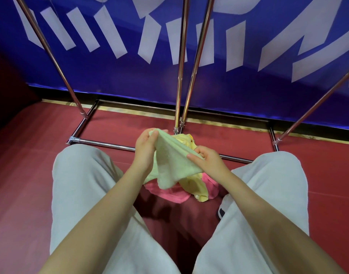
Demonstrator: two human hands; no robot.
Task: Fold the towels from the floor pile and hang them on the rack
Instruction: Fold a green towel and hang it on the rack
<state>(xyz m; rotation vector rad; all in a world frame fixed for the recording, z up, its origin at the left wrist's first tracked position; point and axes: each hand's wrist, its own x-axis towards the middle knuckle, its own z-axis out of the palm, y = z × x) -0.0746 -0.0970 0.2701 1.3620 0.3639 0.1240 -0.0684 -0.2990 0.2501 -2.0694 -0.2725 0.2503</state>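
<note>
Pale green terry is what we have up off the floor: the green towel [173,161] hangs between our hands, above the rest of the pile. Our left hand [145,153] pinches its upper corner, fingers curled over the hem, and our right hand [207,159] grips the edge lower down, thumb on top. Below it, the yellow towel [191,187] and the pink towel [169,194] lie crumpled together on the red floor [110,125], just inside the near bar of the rack [102,142] and between our knees.

To fold well here, we judge it best to slide the right hand along the hem until it reaches the second corner, then draw the edge taut so the cloth hangs flat. Only then should we bring corner to corner. We should lift high enough that the trailing end clears the pile, or it may drag the yellow one along.
</note>
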